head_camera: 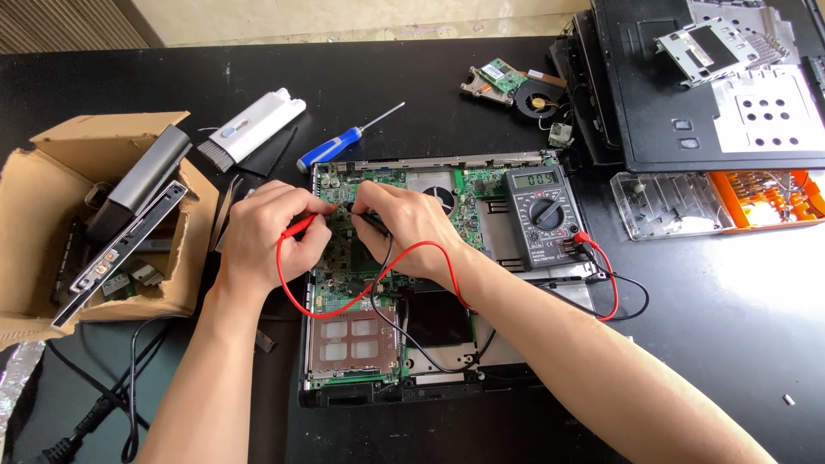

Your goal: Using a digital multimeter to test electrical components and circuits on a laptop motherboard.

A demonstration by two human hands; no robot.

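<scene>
1. My left hand (pixel 268 234) is closed around the red plastic test probe (pixel 298 226), pinching it between thumb and fingers, with its tip aimed at the green circuit board (pixel 344 249).
2. My right hand (pixel 411 230) grips the black plastic test probe (pixel 371 221) the same way, its tip down on the same board just beside the red one; I cannot tell exactly which part each tip touches.
3. That board lies in the opened black laptop chassis (pixel 430 335), which sits flat on the black tabletop (pixel 730 326) in the middle of my view, under both hands.
4. The red lead wire (pixel 296 302) loops down from my left hand, passes under my right wrist and runs to the dark grey digital multimeter (pixel 541 216), which rests on the chassis's right side, near my right hand. The black lead wire (pixel 632 296) curls beside it.
5. Above the chassis lies a blue-handled screwdriver (pixel 344 140), and left of that a white plastic cleaning brush tool (pixel 249 127).
6. At the far left stands an open brown cardboard box (pixel 34 198) holding a grey slim drive and other parts.
7. At the right lie a clear plastic case with an orange tray (pixel 722 199) and stacked black laptop covers (pixel 687 103).
8. A small round cooling fan (pixel 537 100) sits near the top, well apart from my hands.
</scene>
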